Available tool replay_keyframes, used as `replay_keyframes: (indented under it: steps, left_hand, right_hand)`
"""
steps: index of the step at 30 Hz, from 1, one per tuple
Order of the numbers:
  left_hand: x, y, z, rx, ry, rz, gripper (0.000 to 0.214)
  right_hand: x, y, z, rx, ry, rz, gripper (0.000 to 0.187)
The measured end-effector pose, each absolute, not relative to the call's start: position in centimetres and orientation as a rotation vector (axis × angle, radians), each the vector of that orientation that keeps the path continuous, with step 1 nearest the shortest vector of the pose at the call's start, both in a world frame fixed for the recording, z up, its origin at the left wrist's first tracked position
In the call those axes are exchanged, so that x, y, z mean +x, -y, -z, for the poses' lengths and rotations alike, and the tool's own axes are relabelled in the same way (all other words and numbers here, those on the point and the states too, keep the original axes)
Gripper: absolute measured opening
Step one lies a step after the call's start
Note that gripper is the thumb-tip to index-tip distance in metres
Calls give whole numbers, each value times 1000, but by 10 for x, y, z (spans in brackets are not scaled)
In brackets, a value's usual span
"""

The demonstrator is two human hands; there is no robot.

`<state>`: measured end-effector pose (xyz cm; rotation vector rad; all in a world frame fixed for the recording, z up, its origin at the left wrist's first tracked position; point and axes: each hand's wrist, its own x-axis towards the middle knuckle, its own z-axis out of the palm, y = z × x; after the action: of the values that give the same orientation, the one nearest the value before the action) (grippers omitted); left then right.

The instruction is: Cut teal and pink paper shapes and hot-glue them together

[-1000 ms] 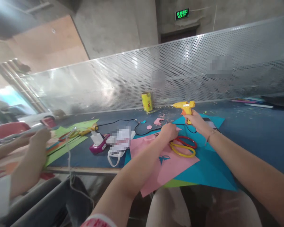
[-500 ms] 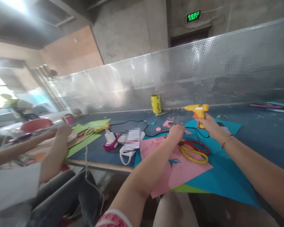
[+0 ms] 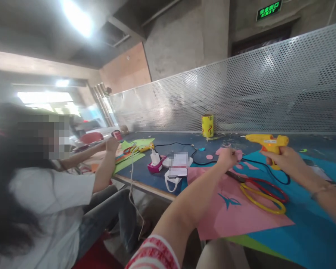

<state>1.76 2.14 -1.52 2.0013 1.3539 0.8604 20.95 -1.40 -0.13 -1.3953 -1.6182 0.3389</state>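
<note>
My right hand (image 3: 285,158) is wrapped round the handle of a yellow glue gun (image 3: 266,142), its nozzle pointing left above the table. My left hand (image 3: 227,158) pinches a small pink paper piece (image 3: 238,154) over the table, left of the glue gun. Below both hands lie scissors (image 3: 264,196) with one red and one yellow handle, on a pink paper sheet (image 3: 238,220). A small blue paper cutout (image 3: 228,201) rests on that sheet. Blue paper (image 3: 310,224) spreads underneath and to the right.
A yellow roll (image 3: 207,126) stands near the perforated metal screen (image 3: 179,97). A purple power socket (image 3: 156,165) and a white strapped item (image 3: 180,164) lie to the left, with black cable (image 3: 175,144) across the table. Another person (image 3: 56,198) sits at the left.
The view has swung left, bringing more of the other person into sight. My left hand now shows a pink paper piece in its fingers; my right hand still holds the glue gun.
</note>
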Motion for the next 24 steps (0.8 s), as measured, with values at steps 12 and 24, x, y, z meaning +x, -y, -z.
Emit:
replay_keyframes:
  steps: [12, 24]
  left_hand:
    - [13, -26, 12, 1518, -1326, -1127, 14]
    - [-4, -26, 2, 1545, -1442, -1135, 16]
  right_hand:
    - [197, 32, -11, -1434, 1683, -337, 26]
    - [189, 39, -19, -1442, 1784, -342, 14]
